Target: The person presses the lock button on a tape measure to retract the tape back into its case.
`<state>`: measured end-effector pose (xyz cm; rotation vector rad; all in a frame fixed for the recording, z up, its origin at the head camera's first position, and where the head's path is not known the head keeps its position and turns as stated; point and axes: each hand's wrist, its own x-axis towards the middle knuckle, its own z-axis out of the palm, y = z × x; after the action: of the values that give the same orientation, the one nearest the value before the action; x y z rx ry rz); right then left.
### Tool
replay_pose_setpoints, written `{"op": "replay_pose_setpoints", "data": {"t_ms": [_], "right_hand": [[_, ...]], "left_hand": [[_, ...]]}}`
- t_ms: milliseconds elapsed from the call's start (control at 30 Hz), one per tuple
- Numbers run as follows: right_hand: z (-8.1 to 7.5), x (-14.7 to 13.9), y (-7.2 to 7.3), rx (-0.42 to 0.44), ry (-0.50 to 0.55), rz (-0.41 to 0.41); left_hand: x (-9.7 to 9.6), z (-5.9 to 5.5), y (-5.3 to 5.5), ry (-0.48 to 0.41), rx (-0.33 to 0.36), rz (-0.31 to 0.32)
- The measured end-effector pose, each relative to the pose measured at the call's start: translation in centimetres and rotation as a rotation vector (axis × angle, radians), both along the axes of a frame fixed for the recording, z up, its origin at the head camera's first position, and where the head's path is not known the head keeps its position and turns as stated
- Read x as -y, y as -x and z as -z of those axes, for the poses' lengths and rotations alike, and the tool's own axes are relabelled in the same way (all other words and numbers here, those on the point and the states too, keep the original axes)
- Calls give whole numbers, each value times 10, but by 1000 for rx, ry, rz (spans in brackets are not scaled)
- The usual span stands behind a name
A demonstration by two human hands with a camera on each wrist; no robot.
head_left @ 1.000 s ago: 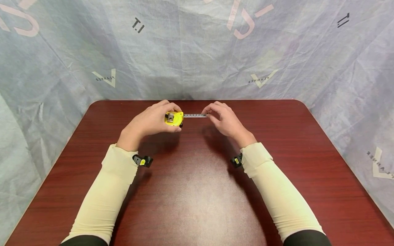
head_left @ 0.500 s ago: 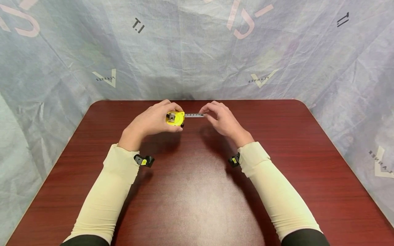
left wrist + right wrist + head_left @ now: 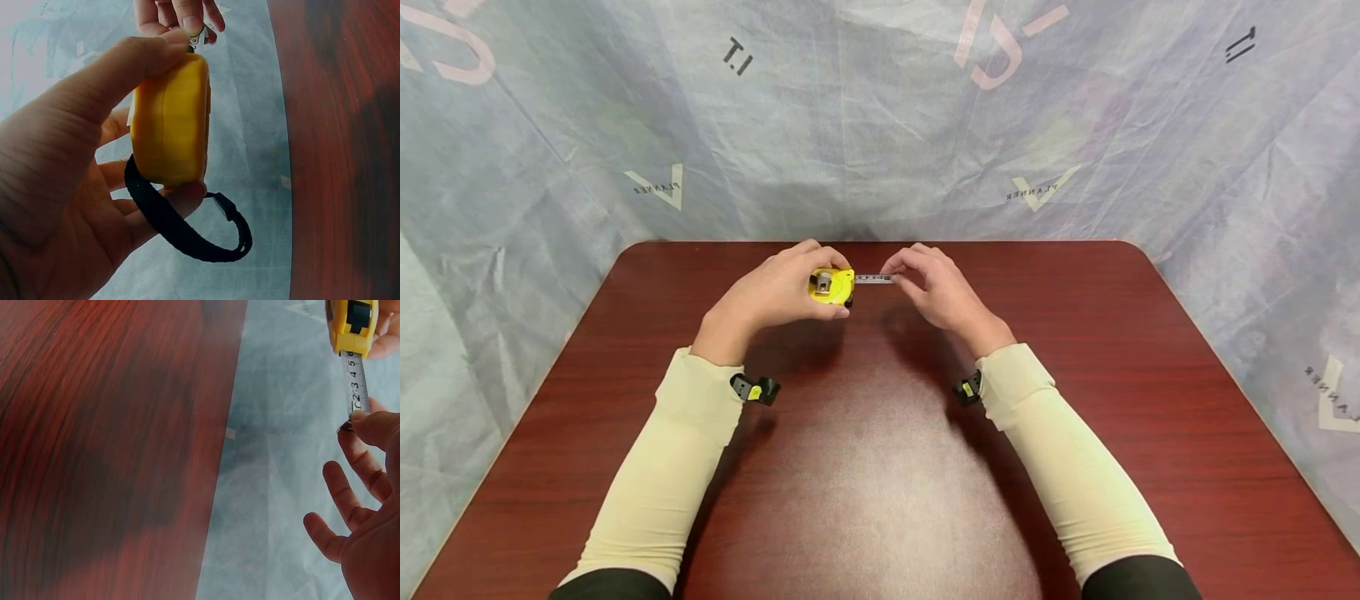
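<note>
My left hand (image 3: 775,287) grips the yellow case of a tape measure (image 3: 833,287), thumb on one edge and fingers on the other. A black wrist strap (image 3: 187,234) loops down from the case in the left wrist view. Out of the case runs a short stretch of silver blade (image 3: 872,279) with black numbers. My right hand (image 3: 947,296) pinches the blade's end between thumb and index finger. In the right wrist view the numbers up to about 6 show on the blade (image 3: 354,381), and the other fingers (image 3: 344,497) are spread loosely.
Both hands are above the far part of a dark red wooden table (image 3: 880,467). Behind it hangs a grey printed cloth (image 3: 865,125), which also covers both sides. Each wrist wears a black camera strap.
The exposed blade has become shorter as my right hand moved left toward the case. My left hand has shifted slightly right with the tape measure.
</note>
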<state>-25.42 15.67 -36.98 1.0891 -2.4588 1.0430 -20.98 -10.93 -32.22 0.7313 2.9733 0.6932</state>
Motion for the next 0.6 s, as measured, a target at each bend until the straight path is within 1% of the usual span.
{"op": "replay_pose_setpoints", "data": {"t_ms": [600], "right_hand": [[0,8,2,8,3,-14]], "left_hand": [[-6,1,4,0,-11,8]]}}
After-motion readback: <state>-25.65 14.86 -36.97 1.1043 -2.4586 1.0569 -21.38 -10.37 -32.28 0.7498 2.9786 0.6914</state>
